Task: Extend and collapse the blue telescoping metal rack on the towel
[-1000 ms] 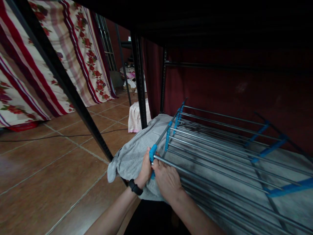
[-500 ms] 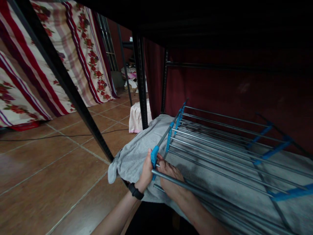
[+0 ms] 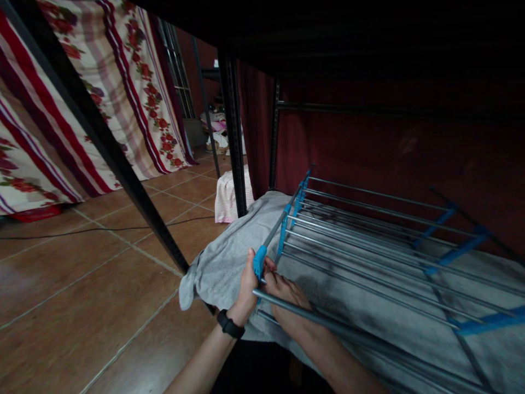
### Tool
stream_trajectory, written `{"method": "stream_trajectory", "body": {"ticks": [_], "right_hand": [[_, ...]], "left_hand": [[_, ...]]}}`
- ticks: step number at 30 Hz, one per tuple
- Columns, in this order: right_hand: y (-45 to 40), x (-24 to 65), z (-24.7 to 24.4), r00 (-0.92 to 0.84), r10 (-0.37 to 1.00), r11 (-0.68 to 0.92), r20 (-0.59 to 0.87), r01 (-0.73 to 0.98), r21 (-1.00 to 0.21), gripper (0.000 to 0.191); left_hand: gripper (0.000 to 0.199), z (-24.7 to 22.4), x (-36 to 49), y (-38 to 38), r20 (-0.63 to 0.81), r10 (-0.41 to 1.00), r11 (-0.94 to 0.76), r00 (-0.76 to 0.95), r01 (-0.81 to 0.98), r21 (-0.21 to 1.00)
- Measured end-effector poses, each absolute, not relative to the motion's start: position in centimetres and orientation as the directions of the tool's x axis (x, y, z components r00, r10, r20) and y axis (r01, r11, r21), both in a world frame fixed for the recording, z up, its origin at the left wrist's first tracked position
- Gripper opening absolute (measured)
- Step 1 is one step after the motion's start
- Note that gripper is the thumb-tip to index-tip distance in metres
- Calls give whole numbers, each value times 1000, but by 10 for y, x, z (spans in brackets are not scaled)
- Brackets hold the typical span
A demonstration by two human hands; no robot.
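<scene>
The drying-type rack of grey metal rods and blue plastic brackets (image 3: pixel 283 236) lies on a soft grey cloth (image 3: pixel 229 273), beneath a dark overhead panel. Its long rods run from left to right, between blue brackets at both ends.

At the rack's near left corner, the left hand (image 3: pixel 247 284) is clamped on a blue plastic corner connector (image 3: pixel 259 260), thumb along the left face. The right hand (image 3: pixel 287 293) is just beside it, fingers curled at the connector's right side; the contact is partly hidden, so its exact grip cannot be told. A thick grey metal rod (image 3: pixel 320 316) crosses over the right hand, its left end just below the connector. The left wrist carries a black band (image 3: pixel 230 324).

Black metal posts (image 3: pixel 233 137) frame the left side. Behind the rack stands a dark red wall (image 3: pixel 369 148). At left, a floral striped curtain (image 3: pixel 135 82) hangs above brown floor tiles (image 3: pixel 123 306), crossed by a thin black cable (image 3: pixel 94 229).
</scene>
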State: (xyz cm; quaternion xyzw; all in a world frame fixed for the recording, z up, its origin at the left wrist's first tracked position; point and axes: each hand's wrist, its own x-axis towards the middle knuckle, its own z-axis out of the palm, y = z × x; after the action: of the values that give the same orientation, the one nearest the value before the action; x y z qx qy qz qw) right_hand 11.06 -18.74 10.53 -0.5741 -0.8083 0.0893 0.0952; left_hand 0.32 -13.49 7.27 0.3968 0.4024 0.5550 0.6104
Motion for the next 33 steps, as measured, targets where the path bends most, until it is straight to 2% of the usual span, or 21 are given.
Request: {"method": "stream_trajectory", "body": {"ticks": [5,13,20,26,30,33], "right_hand": [[-189,110,113,-305,952,289,-16,918,-273,31],[-191,115,109,-303,952,300,43,897,-325,39],[-192,112,113,-253,967,248,31,906,-343,33],[-193,110,106,-267,957,289,112,915,-281,34],[-194,112,100,-292,941,330,169,902,-278,23],[-194,117,103,-295,939,340,176,869,-358,25]], "left_hand": [[75,75,4,-137,-41,996,64,74,-341,938],[79,79,6,-140,-52,990,93,130,-333,938],[78,76,7,-140,-26,991,70,134,-328,942],[76,74,7,-139,12,991,30,135,-303,952],[70,70,-5,-141,32,999,-34,-13,-283,959],[58,71,-21,-151,195,968,-220,-155,-166,961]]}}
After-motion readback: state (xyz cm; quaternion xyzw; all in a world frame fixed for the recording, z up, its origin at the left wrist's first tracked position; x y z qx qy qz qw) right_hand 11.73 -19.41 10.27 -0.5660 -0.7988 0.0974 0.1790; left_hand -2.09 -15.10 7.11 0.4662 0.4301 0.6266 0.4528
